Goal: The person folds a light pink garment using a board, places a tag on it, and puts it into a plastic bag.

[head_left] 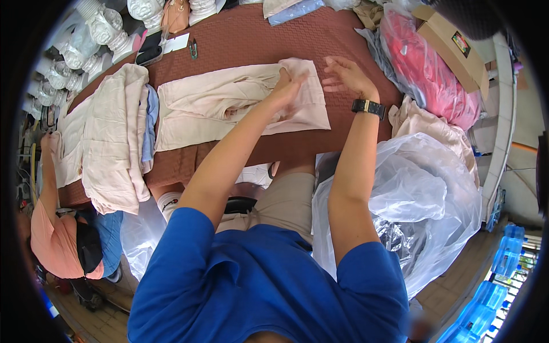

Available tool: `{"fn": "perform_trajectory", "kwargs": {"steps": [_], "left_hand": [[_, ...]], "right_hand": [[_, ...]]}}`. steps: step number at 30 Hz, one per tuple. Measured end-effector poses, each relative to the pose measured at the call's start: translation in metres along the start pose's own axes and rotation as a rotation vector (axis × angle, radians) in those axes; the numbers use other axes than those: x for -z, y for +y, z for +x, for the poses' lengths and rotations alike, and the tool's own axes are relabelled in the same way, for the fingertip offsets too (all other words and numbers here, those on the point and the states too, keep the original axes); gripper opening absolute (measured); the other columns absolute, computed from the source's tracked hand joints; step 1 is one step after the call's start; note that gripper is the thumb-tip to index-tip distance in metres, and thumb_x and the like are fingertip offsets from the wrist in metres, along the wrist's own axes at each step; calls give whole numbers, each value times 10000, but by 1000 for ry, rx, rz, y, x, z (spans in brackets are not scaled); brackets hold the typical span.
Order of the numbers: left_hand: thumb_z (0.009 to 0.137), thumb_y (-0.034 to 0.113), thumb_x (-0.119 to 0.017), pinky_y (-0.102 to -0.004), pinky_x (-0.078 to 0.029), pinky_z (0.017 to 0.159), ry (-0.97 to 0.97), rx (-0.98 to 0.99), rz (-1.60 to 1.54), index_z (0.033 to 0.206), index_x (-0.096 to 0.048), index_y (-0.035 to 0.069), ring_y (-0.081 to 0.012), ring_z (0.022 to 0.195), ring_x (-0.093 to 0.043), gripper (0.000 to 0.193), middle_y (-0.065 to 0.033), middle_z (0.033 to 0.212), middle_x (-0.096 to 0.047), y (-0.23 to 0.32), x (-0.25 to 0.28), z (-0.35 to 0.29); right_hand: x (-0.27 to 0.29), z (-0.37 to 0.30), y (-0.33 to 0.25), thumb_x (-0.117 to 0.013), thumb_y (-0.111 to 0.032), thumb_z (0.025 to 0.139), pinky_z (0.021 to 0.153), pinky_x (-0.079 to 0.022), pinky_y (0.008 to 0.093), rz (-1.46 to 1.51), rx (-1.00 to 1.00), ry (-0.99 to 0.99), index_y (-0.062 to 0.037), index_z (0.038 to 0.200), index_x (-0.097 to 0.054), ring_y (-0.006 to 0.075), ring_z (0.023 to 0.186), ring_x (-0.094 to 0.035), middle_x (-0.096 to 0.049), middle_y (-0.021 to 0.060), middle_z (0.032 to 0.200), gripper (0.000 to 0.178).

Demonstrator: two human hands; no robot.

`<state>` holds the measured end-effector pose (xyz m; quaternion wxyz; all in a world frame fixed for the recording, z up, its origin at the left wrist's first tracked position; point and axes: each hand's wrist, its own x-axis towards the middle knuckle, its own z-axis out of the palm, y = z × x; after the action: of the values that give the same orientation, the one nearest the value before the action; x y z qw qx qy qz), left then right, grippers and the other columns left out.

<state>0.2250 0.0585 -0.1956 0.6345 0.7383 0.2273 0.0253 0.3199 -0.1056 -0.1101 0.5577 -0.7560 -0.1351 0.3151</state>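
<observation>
From where I'm standing, the left hand (290, 87) is at the right end of a pale pink garment (191, 97) laid on the brown tablecloth (240, 37); I can't tell whether its fingers pinch the fabric. The right hand (347, 77), fingers loosely parted, is just beyond the garment's right edge. Farther right, a cardboard box (443, 43) carries a dark label (460, 44) with colourful print, too small to read.

brown-covered table (246, 34): beige garment (189, 97), garment pile (114, 123), snips (194, 51), white card (176, 43).
</observation>
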Motion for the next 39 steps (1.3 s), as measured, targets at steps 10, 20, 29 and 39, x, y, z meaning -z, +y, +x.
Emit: {"fn": "perform_trajectory", "kwargs": {"steps": [10,20,29,39], "left_hand": [[858,-64,-598,-436,-417,1078,192,-532,320,1550,-181,124,-405,1313,-486,829,-266,1412,-464,-7,9,-14],[873,98,-665,-501,-422,1027,218,-362,854,1383,-448,80,-429,1280,-469,555,-226,1437,-414,10,12,-43],[890,388,-673,-594,-238,1139,380,-839,969,1373,-510,17,-404,1394,-346,631,-185,1498,-392,-43,-9,-57],[886,199,-595,-422,-527,764,88,-909,1248,1216,-603,129,-296,1050,-578,337,-124,1132,-570,-39,-68,-87]], "right_hand": [[11,33,34,-673,-215,927,665,-601,338,-326,-236,46,-65,1276,-603,173,787,-647,-635,81,1092,386],[-9,49,72,-763,-132,845,689,-576,312,-408,-189,128,-58,1345,-541,163,823,-656,-649,86,1081,552],[-12,97,72,-743,-237,829,906,-532,385,-895,282,262,-7,1242,-644,308,1065,-678,-692,196,1190,483],[-12,123,72,-833,-337,729,794,-545,364,-760,8,211,83,1101,-691,266,896,-712,-725,214,1007,579]]}}
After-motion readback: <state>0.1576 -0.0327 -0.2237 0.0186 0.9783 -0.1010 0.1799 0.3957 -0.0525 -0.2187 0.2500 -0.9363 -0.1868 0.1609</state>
